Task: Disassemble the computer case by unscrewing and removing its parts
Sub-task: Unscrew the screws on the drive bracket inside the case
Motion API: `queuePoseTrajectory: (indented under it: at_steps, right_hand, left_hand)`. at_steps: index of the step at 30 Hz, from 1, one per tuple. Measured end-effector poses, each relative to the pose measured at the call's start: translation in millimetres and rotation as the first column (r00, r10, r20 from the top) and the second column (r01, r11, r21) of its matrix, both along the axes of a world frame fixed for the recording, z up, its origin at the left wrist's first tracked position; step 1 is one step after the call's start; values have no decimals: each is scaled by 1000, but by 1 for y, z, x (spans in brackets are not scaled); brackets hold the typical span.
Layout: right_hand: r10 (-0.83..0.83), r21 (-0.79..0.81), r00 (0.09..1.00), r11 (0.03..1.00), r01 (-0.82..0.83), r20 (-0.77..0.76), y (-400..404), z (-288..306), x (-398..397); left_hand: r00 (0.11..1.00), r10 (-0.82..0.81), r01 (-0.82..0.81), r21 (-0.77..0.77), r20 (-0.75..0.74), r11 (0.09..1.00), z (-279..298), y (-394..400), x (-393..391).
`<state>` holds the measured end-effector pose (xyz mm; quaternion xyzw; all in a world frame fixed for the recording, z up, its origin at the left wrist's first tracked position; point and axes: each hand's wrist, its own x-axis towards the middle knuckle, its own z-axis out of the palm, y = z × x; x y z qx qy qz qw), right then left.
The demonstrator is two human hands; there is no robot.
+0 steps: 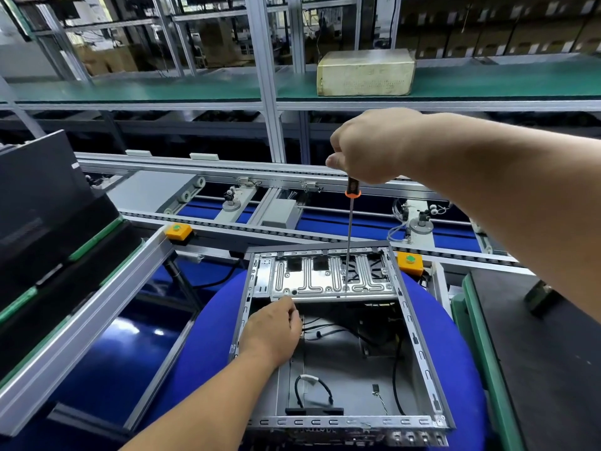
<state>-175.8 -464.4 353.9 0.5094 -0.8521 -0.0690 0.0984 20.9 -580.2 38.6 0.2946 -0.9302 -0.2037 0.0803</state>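
Factory racks and a green-topped shelf (pixel 195 87) fill the background of my head view, with a yellowed box (pixel 366 72) sitting on that shelf and a roller conveyor (pixel 227 222) running across below it. Closer to me, the open computer case (pixel 422 369) lies flat on a round blue pad (pixel 208 336), its top toward me so I look straight into it. Loose black cables (pixel 320 333) trail over its grey floor. Across the far end of the case sits a silver stamped metal bracket (pixel 312 279). My right hand (pixel 370 148) is raised above the case, fingers wrapped round the handle of a long screwdriver (pixel 349 236); the shaft hangs nearly upright and its tip meets the bracket near the bracket's right half. My left hand (pixel 273 327) reaches inside the case, fingers curled at the bracket's near edge; I cannot tell if they actually grip it. Two orange buttons (pixel 177 231) flank the station.
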Motion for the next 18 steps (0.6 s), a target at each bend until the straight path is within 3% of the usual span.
queuePoseTrajectory:
  at_steps: [6, 18]
  right_hand:
    - [133, -3, 957, 991, -137, 256, 6, 9, 8]
    - [108, 69, 938, 988, -138, 331, 10, 17, 21]
  left_hand:
    - [1000, 0, 0, -3, -1, 1000, -1, 0, -1]
    - [1000, 8, -8, 6, -9, 1000, -2, 1, 0]
